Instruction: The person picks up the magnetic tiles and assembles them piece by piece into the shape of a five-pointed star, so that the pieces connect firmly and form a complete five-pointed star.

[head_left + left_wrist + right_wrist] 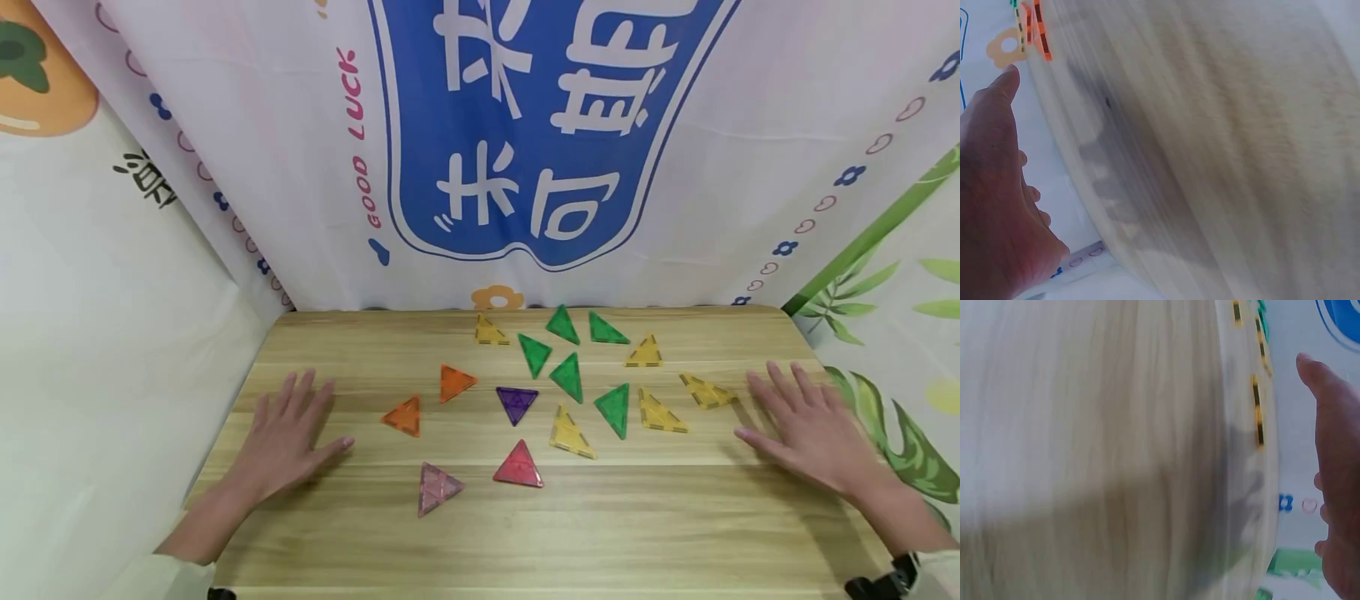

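My left hand [288,433] is spread flat over the left side of the wooden table [337,533], holding nothing. On the right side my right hand [813,429] also has straight, parted fingers and nothing in it. Shadows below both hands in the wrist views show them raised off the wood. Between them lie translucent triangular tiles. Nearest the left hand is an orange tile [403,417], with a second orange tile [457,382] beyond. A yellow tile [707,392] lies just left of the right fingertips. A purple tile [517,404], red tile [520,467] and pale pink tile [437,489] lie around the middle.
Several green tiles [567,377] and more yellow tiles [660,412] are scattered right of centre and toward the back edge. A printed white cloth [300,150] with a blue panel [517,125] hangs behind the table. Patterned cloth also covers both sides.
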A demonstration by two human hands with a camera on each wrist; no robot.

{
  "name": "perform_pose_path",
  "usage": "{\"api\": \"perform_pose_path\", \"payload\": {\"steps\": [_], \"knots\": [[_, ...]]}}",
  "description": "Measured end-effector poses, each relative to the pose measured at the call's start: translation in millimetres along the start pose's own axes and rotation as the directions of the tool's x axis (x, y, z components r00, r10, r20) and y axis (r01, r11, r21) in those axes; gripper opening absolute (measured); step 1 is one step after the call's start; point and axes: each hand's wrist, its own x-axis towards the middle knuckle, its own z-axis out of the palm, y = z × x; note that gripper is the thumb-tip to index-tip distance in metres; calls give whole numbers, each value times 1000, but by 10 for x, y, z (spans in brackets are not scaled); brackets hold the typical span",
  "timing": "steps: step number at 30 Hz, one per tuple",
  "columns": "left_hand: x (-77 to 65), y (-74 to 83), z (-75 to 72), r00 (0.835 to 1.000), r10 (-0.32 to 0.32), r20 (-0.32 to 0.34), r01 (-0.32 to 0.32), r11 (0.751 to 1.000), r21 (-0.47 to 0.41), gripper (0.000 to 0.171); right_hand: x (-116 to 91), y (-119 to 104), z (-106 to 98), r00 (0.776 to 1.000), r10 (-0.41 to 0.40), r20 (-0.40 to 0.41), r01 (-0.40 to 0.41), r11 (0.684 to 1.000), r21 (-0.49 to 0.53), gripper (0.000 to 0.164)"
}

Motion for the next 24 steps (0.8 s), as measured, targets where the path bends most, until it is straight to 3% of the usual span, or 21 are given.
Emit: {"api": "perform_pose_path", "payload": {"steps": [13, 20, 24], "knots": [[249, 214, 15, 997, 67, 33, -66, 997, -26, 97, 372, -553, -49, 987, -149, -58, 151, 988, 34, 96], [374, 318, 76, 991, 113, 70, -110, 993, -52, 97, 619, -958, -68, 968, -233, -96, 239, 969, 60, 92], [428, 363, 111, 984, 168, 56, -163, 983, -88, 95, 733, -1222, -34, 950, -293, -112, 302, 950, 78, 93]]}}
